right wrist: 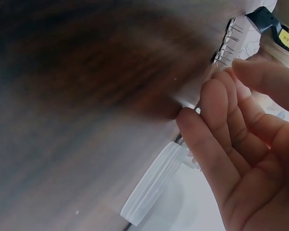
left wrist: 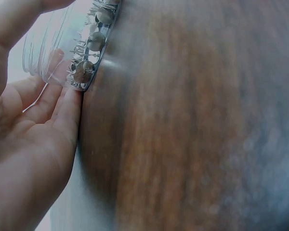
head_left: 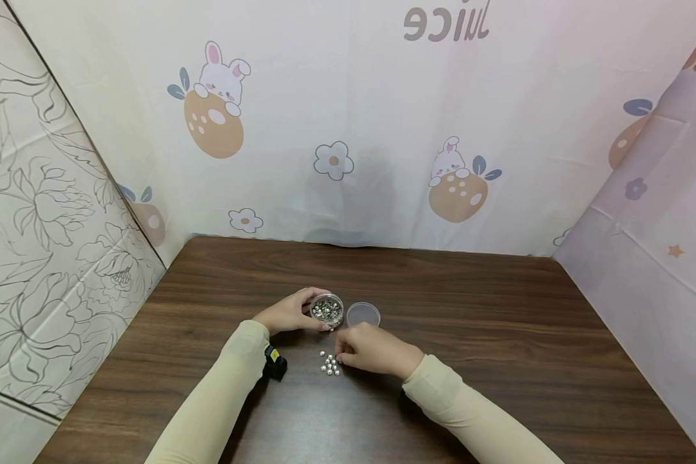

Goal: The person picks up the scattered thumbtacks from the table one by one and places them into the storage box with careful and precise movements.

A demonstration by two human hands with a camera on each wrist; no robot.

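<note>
My left hand [head_left: 292, 312] grips a clear round jar [head_left: 327, 310] of silver thumbtacks, fingers on the far side and thumb on the near side. In the left wrist view, the jar's clear wall [left wrist: 58, 45] lies against the fingers, and thumbtacks [left wrist: 89, 53] show along its base. My right hand [head_left: 377, 349] is over the right side of a small group of loose thumbtacks [head_left: 330, 362]. From the right wrist, its thumb and fingertips [right wrist: 214, 96] come close together near thumbtacks [right wrist: 224, 48] lying points up. I cannot tell whether it pinches one.
A translucent round lid [head_left: 363, 314] lies on the wooden table [head_left: 470, 303] just right of the jar and beyond the right hand. A black wrist camera [head_left: 275, 363] with a yellow label is on the left wrist. Printed curtains [head_left: 383, 116] hang behind the table and at both sides.
</note>
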